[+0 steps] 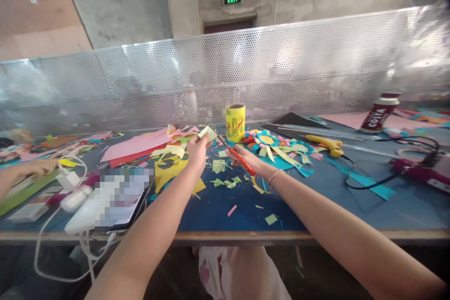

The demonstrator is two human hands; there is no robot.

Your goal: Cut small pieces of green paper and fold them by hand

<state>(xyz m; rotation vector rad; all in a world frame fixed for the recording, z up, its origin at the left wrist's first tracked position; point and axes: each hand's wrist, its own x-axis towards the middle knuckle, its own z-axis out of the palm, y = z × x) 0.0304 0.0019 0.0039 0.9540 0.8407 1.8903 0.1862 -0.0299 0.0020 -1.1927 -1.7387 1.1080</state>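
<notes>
Pinched in my left hand [197, 151] is a small piece of pale yellow-green paper [208, 134], held up over the table. My right hand [246, 159] grips a pair of scissors with red handles [246, 164]; the blades point up toward the paper, and I cannot tell whether they touch it. Beneath both hands lie cut green paper scraps [230, 183]. A yellow paper sheet with cut-out holes [167, 176] rests beside my left forearm. Just beyond my hands stands a yellow roll of tape [235, 124], upright.
A tablet [135, 201] and white cables lie left, near another person's hand [44, 167]. Pink paper [137, 143] lies behind. At right are a yellow glue gun [325, 144], a COSTA bottle [379, 113] and black cords. A perforated metal screen [211, 75] borders the back.
</notes>
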